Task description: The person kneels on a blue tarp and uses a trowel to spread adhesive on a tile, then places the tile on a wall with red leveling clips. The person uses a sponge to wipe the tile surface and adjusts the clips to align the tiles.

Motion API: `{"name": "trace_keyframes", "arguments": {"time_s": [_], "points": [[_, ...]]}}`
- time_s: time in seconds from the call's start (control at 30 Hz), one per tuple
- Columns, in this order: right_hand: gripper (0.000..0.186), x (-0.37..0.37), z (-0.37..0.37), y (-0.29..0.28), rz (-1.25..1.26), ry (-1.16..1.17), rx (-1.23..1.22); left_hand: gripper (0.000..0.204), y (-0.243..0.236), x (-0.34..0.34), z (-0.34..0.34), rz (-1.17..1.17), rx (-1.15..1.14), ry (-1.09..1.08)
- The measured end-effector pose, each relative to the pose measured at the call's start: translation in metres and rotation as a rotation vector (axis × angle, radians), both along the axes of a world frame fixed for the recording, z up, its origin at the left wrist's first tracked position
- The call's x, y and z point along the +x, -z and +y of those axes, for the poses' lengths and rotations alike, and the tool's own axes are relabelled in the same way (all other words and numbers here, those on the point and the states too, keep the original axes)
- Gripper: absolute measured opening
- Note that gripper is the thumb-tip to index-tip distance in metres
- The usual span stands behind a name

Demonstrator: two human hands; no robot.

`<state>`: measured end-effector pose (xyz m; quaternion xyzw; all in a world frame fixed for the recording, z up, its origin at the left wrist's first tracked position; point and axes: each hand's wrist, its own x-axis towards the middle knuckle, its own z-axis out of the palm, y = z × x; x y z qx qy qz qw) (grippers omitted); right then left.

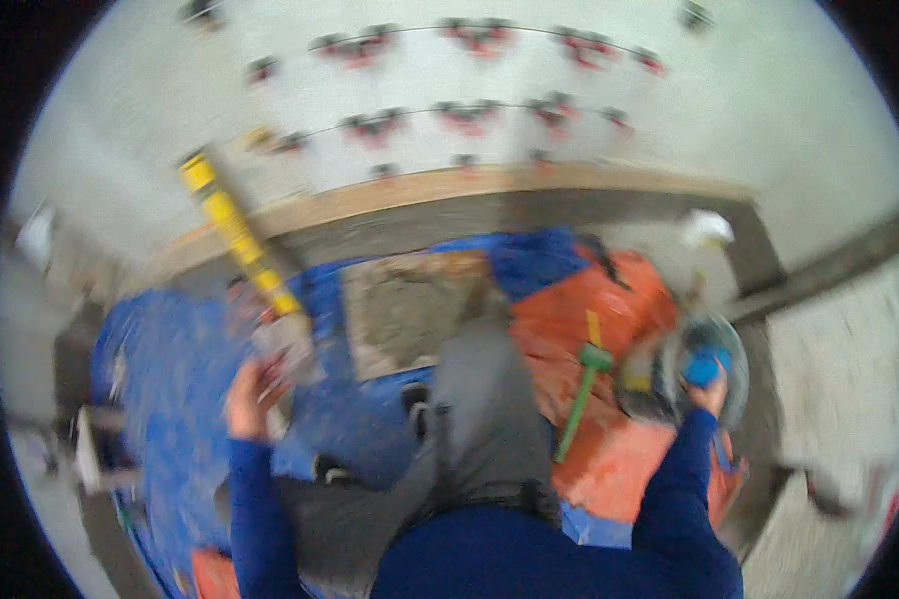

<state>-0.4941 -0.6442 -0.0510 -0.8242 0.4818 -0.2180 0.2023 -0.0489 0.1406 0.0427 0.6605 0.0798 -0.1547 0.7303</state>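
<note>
In my right hand (709, 396) is a blue sponge (707, 365), gripped at the mouth of a round grey bucket (737, 384) on my right. My left hand (246, 404) is on the left, at the near edge of a clear plastic bag (295, 349) with small red pieces in it. Motion smears its fingers, so I cannot tell whether they grip anything. A yellow spirit level (235, 230) leans against the wall just beyond the bag.
Pale wall tiles (420, 75) carry rows of black-and-red clips. A square board (365, 349) with grey mortar rests on a blue tarp (180, 399) before me. A green-handled tool (576, 414) lies on an orange sheet (609, 459), left of the bucket.
</note>
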Motion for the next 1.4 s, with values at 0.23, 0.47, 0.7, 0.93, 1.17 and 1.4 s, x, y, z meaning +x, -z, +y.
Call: {"name": "trace_keyframes", "arguments": {"time_s": [0.23, 0.47, 0.7, 0.93, 1.17, 1.4], "points": [[0.045, 0.019, -0.012, -0.016, -1.015, 0.445, 0.639, 0.037, 0.018, 0.012, 0.056, 0.055, -0.248, -0.248], [0.051, 0.039, -0.008, -0.045, -0.257, 0.577, 0.042, 0.036, 0.004, 0.010, 0.046, -0.012, -0.255, -0.227], [0.043, 0.044, -0.012, -0.050, -0.050, 0.621, -0.129, 0.035, 0.008, 0.011, 0.049, 0.020, -0.235, -0.228], [0.049, 0.021, -0.056, 0.017, 0.274, 0.443, 0.138, 0.037, 0.002, 0.006, 0.098, 0.038, -0.136, -0.307], [0.086, -0.040, -0.160, 0.126, 0.307, 0.011, 0.308, 0.046, -0.045, -0.042, 0.225, -0.019, 0.164, -0.631], [0.048, -0.034, -0.134, 0.185, 0.692, -0.194, 0.552, 0.056, -0.019, -0.105, 0.284, 0.098, 0.006, -0.956]]}}
